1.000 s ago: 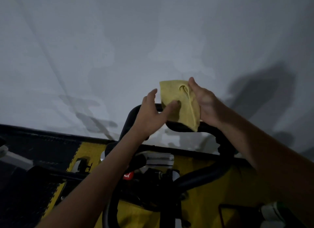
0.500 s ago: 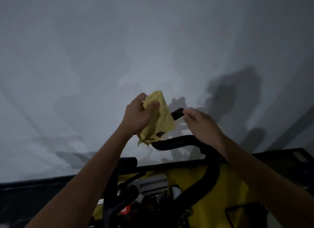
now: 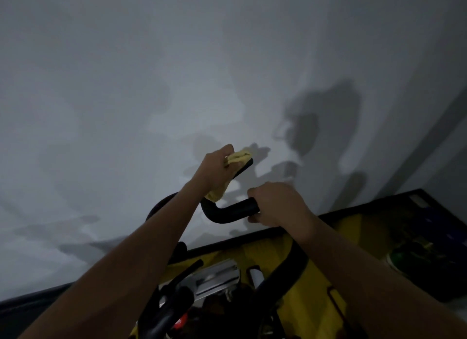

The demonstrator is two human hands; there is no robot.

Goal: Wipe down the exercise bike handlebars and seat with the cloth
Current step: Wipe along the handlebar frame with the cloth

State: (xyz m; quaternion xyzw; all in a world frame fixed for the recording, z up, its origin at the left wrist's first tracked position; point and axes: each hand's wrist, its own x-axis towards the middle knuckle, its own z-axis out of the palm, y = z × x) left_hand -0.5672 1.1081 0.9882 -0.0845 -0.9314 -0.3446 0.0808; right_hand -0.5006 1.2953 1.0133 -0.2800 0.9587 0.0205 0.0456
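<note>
The cloth (image 3: 236,161), yellow and bunched, sits far up the scene on the raised tip of the black handlebar (image 3: 227,212), wrapped round it by the left hand (image 3: 214,166) so the fabric meets the bar on all sides as it rubs. A loose tail hangs below the wrist. The left arm reaches long and nearly straight, fingers curled round cloth and bar together. To the right and a little nearer, the right hand (image 3: 275,204) closes on the bar's cross section (likely to steady the bike against the rubbing), its wrist bent down. The seat is out of sight.
</note>
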